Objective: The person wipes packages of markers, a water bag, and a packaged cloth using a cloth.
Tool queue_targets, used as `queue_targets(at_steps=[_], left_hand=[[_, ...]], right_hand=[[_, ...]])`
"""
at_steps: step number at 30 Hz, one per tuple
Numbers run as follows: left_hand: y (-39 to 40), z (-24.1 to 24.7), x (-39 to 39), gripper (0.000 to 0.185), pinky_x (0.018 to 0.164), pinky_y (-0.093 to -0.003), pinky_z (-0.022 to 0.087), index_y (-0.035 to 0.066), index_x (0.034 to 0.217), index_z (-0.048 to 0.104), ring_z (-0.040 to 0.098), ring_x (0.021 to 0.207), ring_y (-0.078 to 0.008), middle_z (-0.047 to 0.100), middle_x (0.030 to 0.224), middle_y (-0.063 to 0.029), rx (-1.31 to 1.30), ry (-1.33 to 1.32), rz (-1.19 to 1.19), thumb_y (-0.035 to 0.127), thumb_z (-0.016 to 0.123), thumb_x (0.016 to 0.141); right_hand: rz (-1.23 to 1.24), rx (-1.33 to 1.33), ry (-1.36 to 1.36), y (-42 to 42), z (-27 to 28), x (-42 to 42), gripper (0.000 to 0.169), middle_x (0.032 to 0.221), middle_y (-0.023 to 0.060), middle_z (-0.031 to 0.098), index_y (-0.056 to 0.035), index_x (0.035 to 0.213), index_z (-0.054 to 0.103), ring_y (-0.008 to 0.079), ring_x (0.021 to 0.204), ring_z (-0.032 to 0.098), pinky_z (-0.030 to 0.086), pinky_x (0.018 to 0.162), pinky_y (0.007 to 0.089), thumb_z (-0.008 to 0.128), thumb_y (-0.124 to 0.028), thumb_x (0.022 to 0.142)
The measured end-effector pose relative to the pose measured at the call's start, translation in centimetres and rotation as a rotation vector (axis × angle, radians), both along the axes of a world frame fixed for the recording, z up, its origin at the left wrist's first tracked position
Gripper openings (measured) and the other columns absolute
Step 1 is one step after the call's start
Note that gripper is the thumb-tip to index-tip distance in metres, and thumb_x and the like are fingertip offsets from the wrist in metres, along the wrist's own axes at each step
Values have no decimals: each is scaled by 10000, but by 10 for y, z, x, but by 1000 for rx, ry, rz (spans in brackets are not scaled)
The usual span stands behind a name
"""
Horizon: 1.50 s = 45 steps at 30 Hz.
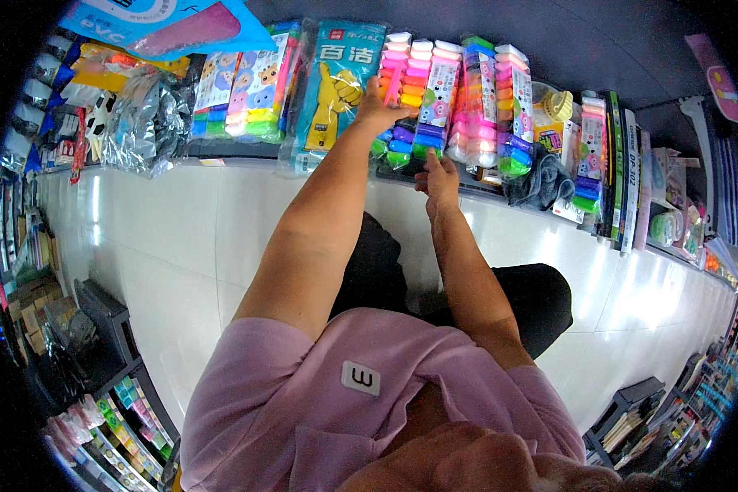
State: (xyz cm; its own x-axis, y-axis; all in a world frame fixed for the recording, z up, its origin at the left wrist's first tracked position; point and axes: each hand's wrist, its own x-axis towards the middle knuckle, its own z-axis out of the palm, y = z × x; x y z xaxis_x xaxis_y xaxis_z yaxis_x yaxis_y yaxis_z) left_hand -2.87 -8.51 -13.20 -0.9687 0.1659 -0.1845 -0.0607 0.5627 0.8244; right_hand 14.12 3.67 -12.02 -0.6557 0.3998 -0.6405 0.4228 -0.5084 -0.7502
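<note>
My left hand (378, 115) reaches over a clear pack of multicoloured modelling clay (396, 61) on the shelf, thumb and fingers spread across it. Whether it grips the pack cannot be told. Lower and to the right, my right hand (441, 179) has its fingers partly curled at the near end of a labelled clay pack (438, 101). Its hold is unclear too. Left of my left hand lies a teal package of yellow rubber gloves (329, 111). More clay packs, one pink and orange (476, 114) and one multicoloured (513, 104), stand to the right.
Clay packs with animal pictures (255, 86) and silver plastic-wrapped goods (141, 126) fill the shelf's left. Rightward are dark crumpled fabric (541, 178) and upright boxes (627, 178). Pale tiled floor (178, 227) lies below. Stocked racks (129, 424) stand behind on both sides.
</note>
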Motion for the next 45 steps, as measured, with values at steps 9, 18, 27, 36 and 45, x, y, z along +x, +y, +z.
queue_targets(at_steps=[9,18,27,36,45], left_hand=[[5,20,7,1134,1013,-362,469,-13,1460,278,585,1175,-286,563,1324,-183,15,-19,25,259,951,589],[17,33,8,1289,1155,-474,292,38,1536,195,295,1417,-423,286,1543,-245,-284,-7,33,652,832,599],[44,55,35,1312,1188,-566,133,217,1587,128,73,1491,-443,40,1631,-215,-627,32,-129,749,782,580],[39,49,33,1304,1177,-570,169,265,1573,190,97,1482,-437,42,1634,-171,-583,50,-110,717,829,530],[27,37,27,1254,1169,-567,210,277,1568,205,91,1487,-410,28,1639,-155,-556,68,-156,657,846,560]], right_hand=[[179,955,338,8,15,-14,420,817,101,574,-48,947,496,244,714,608,498,615,391,812,-277,789],[554,1468,80,-4,62,2,325,945,172,617,-46,948,538,367,864,651,557,715,461,738,-216,757],[925,1245,6,15,77,1,312,1009,174,617,-75,1057,620,371,1002,605,529,816,476,708,-176,775],[264,1827,216,59,39,-18,453,1284,217,525,-44,1228,592,426,1138,509,441,948,518,675,-200,811],[124,1211,385,82,65,-21,648,1184,155,608,-24,1392,477,278,996,577,477,866,398,642,31,768]])
